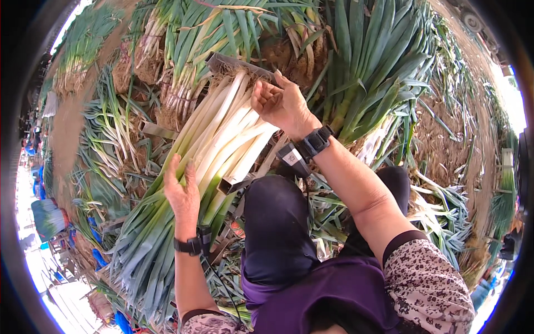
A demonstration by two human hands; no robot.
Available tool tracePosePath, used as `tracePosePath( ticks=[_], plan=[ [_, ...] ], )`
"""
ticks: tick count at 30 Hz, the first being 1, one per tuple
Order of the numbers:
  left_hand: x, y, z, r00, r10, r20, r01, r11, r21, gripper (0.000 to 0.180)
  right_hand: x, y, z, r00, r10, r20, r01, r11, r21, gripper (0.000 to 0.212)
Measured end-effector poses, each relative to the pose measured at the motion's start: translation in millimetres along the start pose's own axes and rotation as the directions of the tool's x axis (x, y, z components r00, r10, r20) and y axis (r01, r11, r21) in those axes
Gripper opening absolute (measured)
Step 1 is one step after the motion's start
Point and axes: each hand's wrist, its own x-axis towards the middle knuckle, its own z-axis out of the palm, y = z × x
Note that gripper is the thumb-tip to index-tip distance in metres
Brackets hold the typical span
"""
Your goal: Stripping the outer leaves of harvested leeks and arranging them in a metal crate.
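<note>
A thick pile of leeks (225,136) lies slantwise before me, white stalks and roots toward the far end, blue-green leaves spreading to the near left. Their root ends meet a dark metal plate (239,65), part of a low metal frame. Beside the leaves, along the left side of the pile, my left hand (183,192) is upright with fingers and thumb apart. My right hand (282,106) hovers at the right of the root ends, close to the plate. Its fingers curl loosely, the thumb stands away, and nothing shows in the palm.
A bundle of large dark-green leeks (378,61) stands at the far right. Tied leek bundles (186,78) lie at the far left, with loose thin leeks (108,136) nearer. My knee (275,209) is just right of the frame. A small black device (293,160) hangs by my right wrist.
</note>
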Motion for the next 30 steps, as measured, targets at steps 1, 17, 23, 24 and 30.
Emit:
tracePosePath(
  ticks=[1,17,23,24,30],
  plan=[
    [-1.3,17.5,-1.9,1.000,0.000,-0.019,-0.003,0.988,-0.154,0.053,-3.9,-0.6,5.0,1.000,0.000,0.014,-0.002,0.986,0.166,0.038],
    [-68.1,176.1,50.6,0.865,-0.035,0.500,0.447,0.503,-0.739,0.026,-53.7,33.8,50.4,0.293,-0.413,0.862,0.606,-0.617,-0.502,0.015],
    [-63.8,187.3,27.6,0.632,-0.052,0.774,0.624,0.626,-0.468,0.040,-41.2,26.3,24.8,0.410,0.040,0.911,0.363,-0.924,-0.123,0.009],
    [-57.3,187.0,16.6,0.625,-0.046,0.779,0.628,0.623,-0.467,0.040,-39.0,18.5,22.0,0.412,-0.170,0.895,0.396,-0.851,-0.344,0.009],
    [-22.7,85.6,-59.0,0.960,-0.173,0.218,0.211,0.964,-0.161,0.052,-27.9,23.0,-2.8,0.590,-0.422,0.688,0.397,-0.591,-0.702,0.015]
  ],
)
